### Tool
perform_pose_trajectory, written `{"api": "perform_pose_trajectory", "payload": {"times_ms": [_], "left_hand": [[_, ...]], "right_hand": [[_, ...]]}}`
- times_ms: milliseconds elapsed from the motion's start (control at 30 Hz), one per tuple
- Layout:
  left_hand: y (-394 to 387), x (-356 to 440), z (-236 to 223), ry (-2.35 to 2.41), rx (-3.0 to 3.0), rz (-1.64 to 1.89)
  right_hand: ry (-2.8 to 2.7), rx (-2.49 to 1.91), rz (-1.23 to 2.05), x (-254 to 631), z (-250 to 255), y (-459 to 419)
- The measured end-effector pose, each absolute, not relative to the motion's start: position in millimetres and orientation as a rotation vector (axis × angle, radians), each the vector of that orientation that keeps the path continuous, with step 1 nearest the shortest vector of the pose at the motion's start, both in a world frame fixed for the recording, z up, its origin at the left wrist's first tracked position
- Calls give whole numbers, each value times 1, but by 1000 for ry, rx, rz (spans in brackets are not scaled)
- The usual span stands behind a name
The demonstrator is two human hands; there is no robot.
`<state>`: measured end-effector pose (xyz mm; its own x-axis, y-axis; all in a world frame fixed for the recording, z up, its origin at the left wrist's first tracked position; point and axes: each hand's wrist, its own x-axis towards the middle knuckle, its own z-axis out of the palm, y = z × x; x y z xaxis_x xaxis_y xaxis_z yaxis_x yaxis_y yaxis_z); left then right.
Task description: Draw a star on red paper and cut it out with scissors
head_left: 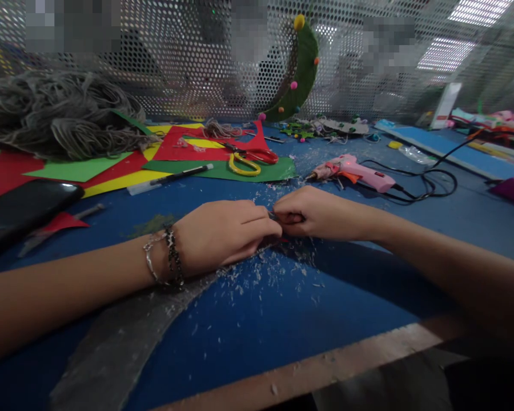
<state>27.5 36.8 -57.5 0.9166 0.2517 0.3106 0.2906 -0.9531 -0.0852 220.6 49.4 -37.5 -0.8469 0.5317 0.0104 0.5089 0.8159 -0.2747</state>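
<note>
A grey crescent-shaped piece, felt-like, lies on the blue table and curves up under my left wrist. My left hand rests palm down over its far end, fingers bent and together, holding it against the table. My right hand meets the left fingertips in a closed pinch. What sits between its fingers is hidden, though a small dark bit shows where the hands meet. A speck of red pokes out below. White shreds are scattered beneath and in front of both hands.
A pink glue gun with a black cord lies behind my right hand. Scissors and a pen rest by coloured sheets. Grey yarn is heaped far left, near a black phone-like object. A green crescent hangs against the perforated screen.
</note>
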Motion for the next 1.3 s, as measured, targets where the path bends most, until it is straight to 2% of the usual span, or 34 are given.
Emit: {"api": "perform_pose_trajectory", "payload": {"times_ms": [700, 933, 1167, 1300], "left_hand": [[38, 26, -59, -387, -2952, -426], [34, 26, -57, -560, -2976, -631], [35, 13, -33, -643, -2903, -582], [31, 2, -19, -681, -2871, -436]], "right_hand": [[-2898, -866, 437, 221, -35, 48], [-2890, -860, 436, 223, -36, 49], [-2893, -880, 459, 223, -34, 49], [-2902, -887, 436, 223, -33, 48]]}}
